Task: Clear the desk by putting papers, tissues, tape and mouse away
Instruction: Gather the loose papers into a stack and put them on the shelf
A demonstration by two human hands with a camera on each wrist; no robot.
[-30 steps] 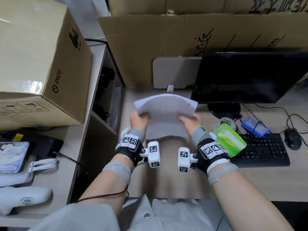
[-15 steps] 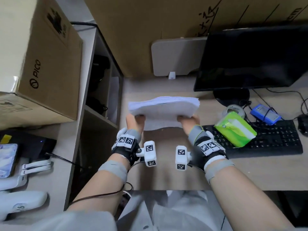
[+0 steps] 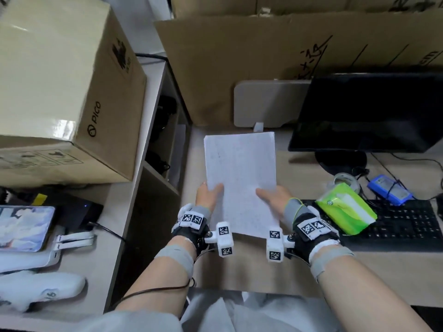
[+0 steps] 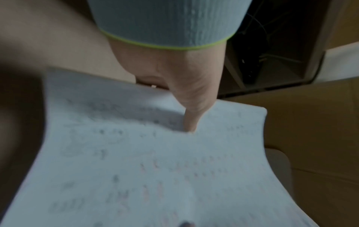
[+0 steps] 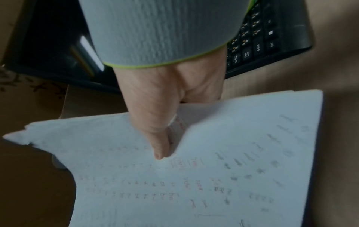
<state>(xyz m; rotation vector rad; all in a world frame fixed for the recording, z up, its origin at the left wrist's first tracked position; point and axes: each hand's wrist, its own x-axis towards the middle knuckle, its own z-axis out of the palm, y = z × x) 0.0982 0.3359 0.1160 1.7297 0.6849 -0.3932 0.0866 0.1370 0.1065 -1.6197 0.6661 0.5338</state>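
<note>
White stack of paper sheets with faint grey and red print, bright green plastic tissue pack with white stripe, black computer keyboard, blue rectangular battery pack, brown cardboard box with black logo, beige desk top.

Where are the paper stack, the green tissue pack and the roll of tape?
paper stack (image 3: 239, 178): head view, middle of top sheet.
green tissue pack (image 3: 345, 212): head view, middle of wrapper.
roll of tape (image 3: 345, 180): head view, upper rim.

Stack of white printed papers: held flat by its near side edges. Green tissue pack: lying on the keyboard, just right of the grip. Tape roll: beyond the pack.
</note>
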